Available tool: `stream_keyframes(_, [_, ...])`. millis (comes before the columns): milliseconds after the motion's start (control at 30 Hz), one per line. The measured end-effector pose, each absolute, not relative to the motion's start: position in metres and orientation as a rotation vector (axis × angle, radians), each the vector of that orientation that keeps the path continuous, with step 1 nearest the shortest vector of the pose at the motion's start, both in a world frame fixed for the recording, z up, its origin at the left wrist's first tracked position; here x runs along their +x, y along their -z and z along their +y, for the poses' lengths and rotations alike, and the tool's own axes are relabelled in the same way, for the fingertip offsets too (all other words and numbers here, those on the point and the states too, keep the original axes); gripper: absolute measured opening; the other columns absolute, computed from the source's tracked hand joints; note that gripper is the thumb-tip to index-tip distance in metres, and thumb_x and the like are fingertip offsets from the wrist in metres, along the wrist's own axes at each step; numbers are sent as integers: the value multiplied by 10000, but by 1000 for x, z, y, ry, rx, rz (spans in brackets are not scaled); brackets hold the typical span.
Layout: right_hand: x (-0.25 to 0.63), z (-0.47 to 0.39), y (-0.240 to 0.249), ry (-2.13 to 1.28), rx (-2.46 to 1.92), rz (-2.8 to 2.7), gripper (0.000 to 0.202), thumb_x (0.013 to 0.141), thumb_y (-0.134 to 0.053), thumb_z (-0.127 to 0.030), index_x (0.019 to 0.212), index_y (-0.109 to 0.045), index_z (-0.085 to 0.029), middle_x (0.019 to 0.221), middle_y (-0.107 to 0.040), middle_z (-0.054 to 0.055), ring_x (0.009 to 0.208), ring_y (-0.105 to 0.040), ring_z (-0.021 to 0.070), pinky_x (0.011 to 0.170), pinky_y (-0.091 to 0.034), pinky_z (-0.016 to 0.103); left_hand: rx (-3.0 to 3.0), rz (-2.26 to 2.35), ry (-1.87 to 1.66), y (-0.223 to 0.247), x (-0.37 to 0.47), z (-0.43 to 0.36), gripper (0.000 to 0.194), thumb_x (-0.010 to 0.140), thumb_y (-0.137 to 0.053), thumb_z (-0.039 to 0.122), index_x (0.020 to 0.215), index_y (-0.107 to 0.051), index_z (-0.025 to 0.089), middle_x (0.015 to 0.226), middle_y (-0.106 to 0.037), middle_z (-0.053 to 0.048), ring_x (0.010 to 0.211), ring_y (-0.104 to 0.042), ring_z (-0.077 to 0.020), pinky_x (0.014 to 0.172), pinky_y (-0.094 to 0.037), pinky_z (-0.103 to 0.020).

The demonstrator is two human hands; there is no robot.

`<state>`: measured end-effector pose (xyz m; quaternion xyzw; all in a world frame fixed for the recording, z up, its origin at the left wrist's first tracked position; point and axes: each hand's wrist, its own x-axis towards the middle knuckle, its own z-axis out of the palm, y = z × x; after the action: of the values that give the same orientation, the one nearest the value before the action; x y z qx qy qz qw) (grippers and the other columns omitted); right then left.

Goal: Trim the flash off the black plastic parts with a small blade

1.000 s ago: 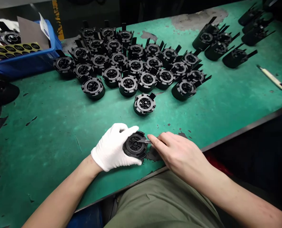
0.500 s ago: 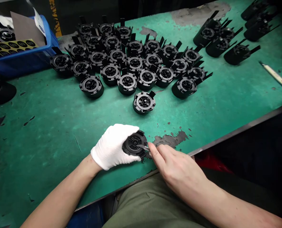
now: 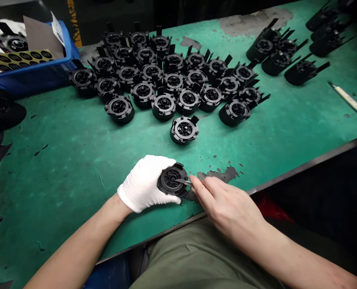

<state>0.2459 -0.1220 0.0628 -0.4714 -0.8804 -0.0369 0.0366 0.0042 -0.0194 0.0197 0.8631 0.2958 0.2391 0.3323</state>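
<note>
My left hand (image 3: pixel 146 182), in a white glove, is closed around a round black plastic housing (image 3: pixel 170 173), its ribbed face turned up toward me. My bare right hand (image 3: pixel 223 200) grips a thin metal blade, which looks like a craft knife (image 3: pixel 184 182). The blade's tip lies over the middle of the housing's face; whether it touches the plastic I cannot tell. The knife's handle is hidden inside my right fingers. Just beyond my hands, a similar black housing (image 3: pixel 184 129) with an upright tab stands alone on the green tabletop (image 3: pixel 76 152).
Several more black housings (image 3: pixel 164 105) crowd the table's far middle, and others (image 3: pixel 301 71) stand at the right. A blue bin (image 3: pixel 45 74) at the left holds a sheet of round stickers (image 3: pixel 18 58). A white pen-like tool (image 3: pixel 347 97) lies near the right edge.
The view has shifted slightly, so most things sit a little further right. The blade stays at the housing's face, and both hands keep their hold.
</note>
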Motion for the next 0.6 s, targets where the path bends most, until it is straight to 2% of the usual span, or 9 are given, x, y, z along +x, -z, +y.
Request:
stream_keyframes(367, [242, -125, -68, 144, -1396, -2771, 448, 906, -476, 18, 1339, -589, 28, 848, -562, 81, 738, -513, 225, 612, -385, 345, 2294, 775, -680, -17, 5, -21, 783, 700, -835, 782, 1201, -665, 205, 1155, -777, -113, 1057, -762, -321, 951, -589, -424])
stream_keyframes(600, [251, -105, -72, 120, -1220, -2875, 394, 888, -498, 4, 1258, -629, 30, 832, -594, 84, 718, -531, 219, 614, -434, 343, 2268, 771, -653, -18, 5, -20, 797, 687, -841, 785, 1199, -673, 198, 1136, -777, -108, 1045, -761, -312, 967, -582, -422])
